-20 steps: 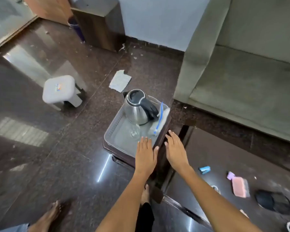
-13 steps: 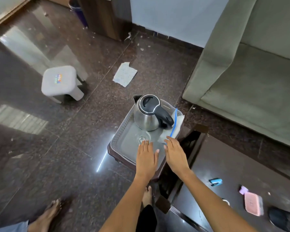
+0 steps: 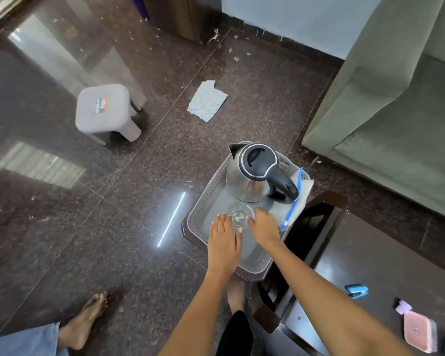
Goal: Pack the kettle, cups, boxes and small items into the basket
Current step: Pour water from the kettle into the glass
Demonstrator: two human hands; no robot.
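Observation:
A grey perforated basket [image 3: 208, 199] sits on a small dark stand. Inside it a steel kettle [image 3: 251, 177] with a black lid and handle stands at the far end. A clear glass cup [image 3: 240, 215] stands upright in front of it. A white zip bag with a blue strip [image 3: 303, 191] leans on the basket's right wall. My left hand [image 3: 224, 242] lies flat with fingers apart, thumb tip at the glass's near edge. My right hand [image 3: 263, 227] has curled fingers touching the glass's right side; whether it grips is unclear.
A dark low table [image 3: 370, 253] at the right carries a blue stapler [image 3: 357, 291], a small lilac item [image 3: 403, 307] and a pink box [image 3: 419, 331]. A green sofa [image 3: 396, 111] stands behind. A white stool [image 3: 106, 111] and a paper scrap [image 3: 207, 101] are on the floor. Another person's foot [image 3: 85, 319] is at lower left.
Both hands have moved forward from the basket's near rim into the basket and now flank the glass. The view has tilted further down.

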